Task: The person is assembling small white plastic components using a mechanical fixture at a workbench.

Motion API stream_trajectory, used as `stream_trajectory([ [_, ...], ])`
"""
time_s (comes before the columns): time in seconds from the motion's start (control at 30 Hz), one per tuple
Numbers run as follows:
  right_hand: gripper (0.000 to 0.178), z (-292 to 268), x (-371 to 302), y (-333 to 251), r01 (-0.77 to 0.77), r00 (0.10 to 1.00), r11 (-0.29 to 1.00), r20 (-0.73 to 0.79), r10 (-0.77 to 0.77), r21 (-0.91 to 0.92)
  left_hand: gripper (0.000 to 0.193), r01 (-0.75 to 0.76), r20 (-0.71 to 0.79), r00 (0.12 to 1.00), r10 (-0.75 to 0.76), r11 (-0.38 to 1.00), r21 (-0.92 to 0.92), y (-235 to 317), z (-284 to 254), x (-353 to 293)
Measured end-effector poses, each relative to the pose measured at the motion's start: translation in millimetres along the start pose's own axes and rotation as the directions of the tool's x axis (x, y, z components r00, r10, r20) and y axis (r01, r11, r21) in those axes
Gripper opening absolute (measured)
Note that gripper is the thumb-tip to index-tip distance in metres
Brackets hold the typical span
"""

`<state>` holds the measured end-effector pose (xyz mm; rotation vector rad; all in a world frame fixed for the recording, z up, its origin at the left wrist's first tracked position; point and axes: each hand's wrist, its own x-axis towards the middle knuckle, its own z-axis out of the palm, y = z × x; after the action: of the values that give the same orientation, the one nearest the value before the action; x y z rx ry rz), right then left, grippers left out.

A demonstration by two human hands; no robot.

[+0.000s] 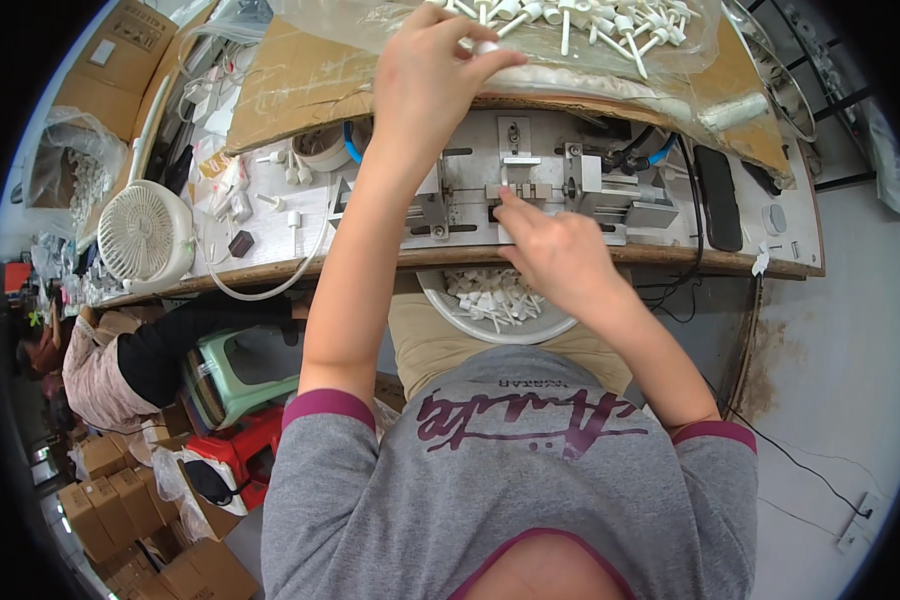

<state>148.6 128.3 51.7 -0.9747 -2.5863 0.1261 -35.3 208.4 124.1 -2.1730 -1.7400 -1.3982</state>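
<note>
My left hand [432, 85] reaches over the cardboard's near edge, with thumb and fingertips closed on a small white plastic piece [485, 47]. Just beyond lies a heap of white plastic pieces with stems [610, 22] on clear plastic sheeting. At the metal clamping fixture [530, 190] on the bench, my right hand [560, 255] has its index finger stretched onto the centre block. Its thumb stands apart from that finger, and the other fingers are curled. A bowl of similar white pieces [495, 298] sits at my lap, below the bench edge.
A white fan [146, 235] stands at the bench's left end, near loose white parts [270, 202]. Right of the fixture lie a black phone [718, 200] and hanging black cables [692, 240]. A green stool [240, 370] and another person [105, 375] are at left.
</note>
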Motion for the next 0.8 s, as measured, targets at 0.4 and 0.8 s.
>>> stream_trajectory([
  [0.4, 0.01, -39, 190, 102, 0.266, 0.813, 0.818, -0.338, -0.474, -0.509, 0.025, -0.136, 0.235, 0.966, 0.112, 0.987, 0.088, 34, -19, -146],
  [0.8, 0.021, -55, 179, 121, 0.409, 0.853, 0.839, -0.177, -0.492, -0.36, 0.025, -0.223, 0.35, 0.926, 0.142, 0.954, 0.203, 18, 13, -157],
])
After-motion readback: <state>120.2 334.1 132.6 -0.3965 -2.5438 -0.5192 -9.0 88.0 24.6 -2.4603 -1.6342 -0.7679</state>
